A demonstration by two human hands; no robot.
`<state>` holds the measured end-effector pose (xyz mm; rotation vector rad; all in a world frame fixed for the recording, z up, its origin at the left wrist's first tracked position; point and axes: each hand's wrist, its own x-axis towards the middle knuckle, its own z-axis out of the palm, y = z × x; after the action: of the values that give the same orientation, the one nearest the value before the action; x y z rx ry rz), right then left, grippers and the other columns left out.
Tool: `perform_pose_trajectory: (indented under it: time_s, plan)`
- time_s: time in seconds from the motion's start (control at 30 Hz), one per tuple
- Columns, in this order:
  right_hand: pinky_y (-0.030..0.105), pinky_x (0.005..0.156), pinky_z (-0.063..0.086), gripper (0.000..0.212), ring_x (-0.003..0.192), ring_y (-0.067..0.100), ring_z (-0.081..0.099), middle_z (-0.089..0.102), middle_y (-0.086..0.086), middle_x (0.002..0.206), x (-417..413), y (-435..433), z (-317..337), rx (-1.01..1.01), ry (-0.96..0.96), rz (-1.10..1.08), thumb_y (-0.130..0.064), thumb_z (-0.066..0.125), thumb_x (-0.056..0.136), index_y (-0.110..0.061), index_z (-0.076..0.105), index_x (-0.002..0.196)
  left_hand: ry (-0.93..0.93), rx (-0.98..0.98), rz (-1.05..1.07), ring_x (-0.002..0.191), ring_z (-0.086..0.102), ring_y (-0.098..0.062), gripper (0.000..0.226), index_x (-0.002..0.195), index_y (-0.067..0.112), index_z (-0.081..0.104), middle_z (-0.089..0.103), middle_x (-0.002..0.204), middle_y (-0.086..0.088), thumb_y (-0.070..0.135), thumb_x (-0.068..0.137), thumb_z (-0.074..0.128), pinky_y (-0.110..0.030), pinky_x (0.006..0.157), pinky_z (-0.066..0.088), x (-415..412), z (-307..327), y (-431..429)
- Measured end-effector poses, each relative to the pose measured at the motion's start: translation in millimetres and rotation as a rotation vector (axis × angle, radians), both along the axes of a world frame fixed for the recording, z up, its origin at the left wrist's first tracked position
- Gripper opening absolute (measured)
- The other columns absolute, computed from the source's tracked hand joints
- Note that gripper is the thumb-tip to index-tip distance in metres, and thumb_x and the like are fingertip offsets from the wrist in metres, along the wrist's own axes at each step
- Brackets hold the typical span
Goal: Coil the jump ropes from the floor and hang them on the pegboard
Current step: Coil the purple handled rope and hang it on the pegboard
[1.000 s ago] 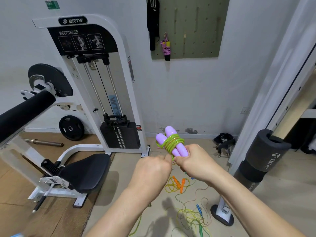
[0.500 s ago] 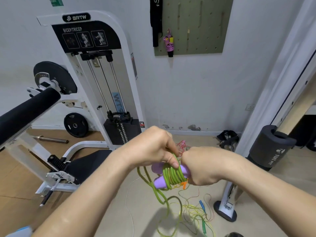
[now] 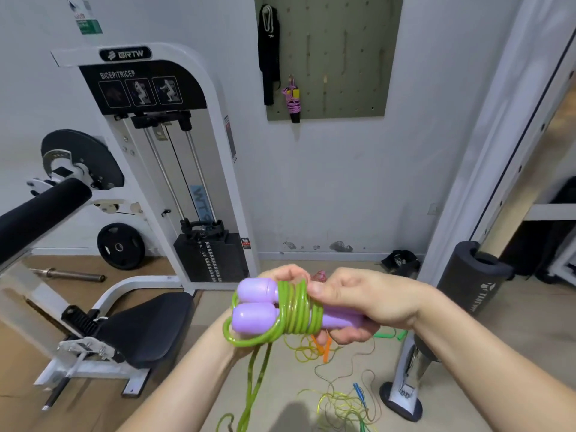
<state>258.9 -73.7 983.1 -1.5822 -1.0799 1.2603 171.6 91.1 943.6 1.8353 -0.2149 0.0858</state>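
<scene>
My right hand [image 3: 364, 304] grips the two purple handles [image 3: 254, 307] of a jump rope, held level in front of me. Its green cord [image 3: 296, 310] is wound in several turns around the handles, and a loose length hangs down toward the floor. My left hand [image 3: 283, 274] is mostly hidden behind the handles, with its fingertips pinching the green cord at the top of the coil. On the wall above hangs the green pegboard [image 3: 346, 42], with a coiled pink rope [image 3: 293, 99] on a peg. More ropes [image 3: 339, 397], yellow, orange, green and blue, lie tangled on the floor.
A white bicep/tricep machine [image 3: 162, 169] with a black seat [image 3: 146, 328] stands to the left. A black strap [image 3: 268, 54] hangs on the pegboard's left side. A white rack post with a black foam roller [image 3: 473, 272] stands on the right, its foot [image 3: 402, 400] beside the floor ropes.
My left hand has swung from in front of the coil to behind it, carrying the green cord round the handles. The handles now lie level and higher in view.
</scene>
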Motion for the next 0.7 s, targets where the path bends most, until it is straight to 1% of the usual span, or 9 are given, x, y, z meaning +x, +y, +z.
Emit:
perform_pose_trajectory:
  time_s: [0.07, 0.17, 0.2, 0.3, 0.4, 0.47, 0.53, 0.6, 0.7]
  plan:
    - [0.014, 0.036, 0.024, 0.063, 0.036, 0.011, 0.035, 0.046, 0.004, 0.046, -2.2, 2.7, -6.0, 0.087, 0.094, -0.136, -0.061, 0.042, 0.091, -0.006, 0.066, 0.072, 0.037, -0.158, 0.099, 0.047, 0.055, -0.019, 0.018, 0.074, 0.009, 0.067, 0.061, 0.058, -0.011, 0.026, 0.071, 0.059, -0.018, 0.043, 0.037, -6.8, -4.2, -7.8]
    - [0.015, 0.036, 0.020, 0.066, 0.032, 0.010, 0.032, 0.049, 0.007, 0.047, -6.1, 10.0, -12.4, 0.184, 0.149, -0.315, -0.056, 0.037, 0.094, 0.002, 0.061, 0.075, 0.137, -0.179, 0.345, 0.044, 0.042, -0.008, 0.025, 0.061, 0.013, 0.058, 0.055, 0.056, -0.002, 0.014, 0.085, 0.050, -0.017, 0.041, 0.028, -9.1, -6.0, -16.0]
    - [0.015, 0.036, 0.019, 0.067, 0.032, 0.011, 0.032, 0.051, 0.008, 0.048, -7.0, 12.9, -15.9, 0.180, 0.132, -0.378, -0.056, 0.034, 0.095, 0.002, 0.061, 0.074, 0.163, -0.114, 0.383, 0.045, 0.041, -0.009, 0.032, 0.061, 0.016, 0.057, 0.054, 0.056, -0.001, 0.009, 0.091, 0.048, -0.018, 0.044, 0.029, -9.1, -7.1, -16.7]
    - [0.016, 0.036, 0.020, 0.073, 0.035, 0.015, 0.034, 0.052, 0.013, 0.050, -9.2, 20.6, -25.9, 0.106, 0.072, -0.581, -0.058, 0.031, 0.099, -0.001, 0.064, 0.067, 0.163, 0.286, 0.436, 0.043, 0.044, -0.006, 0.041, 0.056, 0.018, 0.054, 0.055, 0.047, 0.007, 0.006, 0.094, 0.041, -0.020, 0.049, 0.036, -17.5, -9.6, -13.6]
    - [0.015, 0.037, 0.022, 0.071, 0.032, 0.014, 0.036, 0.051, 0.007, 0.044, -8.3, 25.8, -34.6, 0.058, -0.012, -0.747, -0.049, 0.027, 0.103, 0.001, 0.063, 0.069, 0.187, 0.353, 0.382, 0.043, 0.050, -0.011, 0.034, 0.072, 0.017, 0.059, 0.067, 0.061, 0.005, 0.021, 0.100, 0.041, -0.024, 0.052, 0.045, -22.4, -7.8, -15.5]
    - [0.018, 0.040, 0.027, 0.072, 0.032, 0.015, 0.036, 0.048, 0.007, 0.042, -8.6, 31.2, -40.4, 0.055, -0.114, -0.830, -0.046, 0.026, 0.104, 0.005, 0.061, 0.068, 0.146, 0.491, 0.377, 0.047, 0.056, -0.012, 0.028, 0.079, 0.021, 0.056, 0.070, 0.069, 0.004, 0.035, 0.100, 0.043, -0.029, 0.059, 0.050, -21.0, -10.2, -18.6]
    - [0.024, 0.047, 0.036, 0.075, 0.034, 0.016, 0.042, 0.050, 0.006, 0.039, -10.0, 35.9, -44.4, 0.055, -0.275, -0.881, -0.046, 0.025, 0.103, 0.004, 0.059, 0.058, 0.055, 0.671, 0.435, 0.061, 0.061, -0.013, 0.024, 0.078, 0.027, 0.050, 0.070, 0.072, 0.004, 0.039, 0.098, 0.044, -0.035, 0.067, 0.049, -19.0, -12.3, -20.5]
    - [0.030, 0.058, 0.045, 0.077, 0.041, 0.017, 0.052, 0.052, 0.003, 0.037, -12.6, 37.8, -44.2, 0.057, -0.431, -0.898, -0.044, 0.023, 0.103, -0.005, 0.055, 0.045, -0.009, 0.792, 0.503, 0.077, 0.062, -0.022, 0.020, 0.083, 0.027, 0.051, 0.070, 0.079, -0.001, 0.039, 0.097, 0.044, -0.038, 0.069, 0.045, -17.3, -13.2, -21.7]
    - [0.033, 0.071, 0.050, 0.077, 0.058, 0.023, 0.062, 0.054, 0.001, 0.037, -12.5, 34.4, -43.0, 0.082, -0.523, -0.931, -0.043, 0.022, 0.103, -0.003, 0.055, 0.046, -0.072, 0.953, 0.581, 0.084, 0.059, -0.029, 0.022, 0.079, 0.026, 0.041, 0.067, 0.083, -0.005, 0.040, 0.096, 0.044, -0.037, 0.065, 0.036, -18.5, -13.8, -23.9]
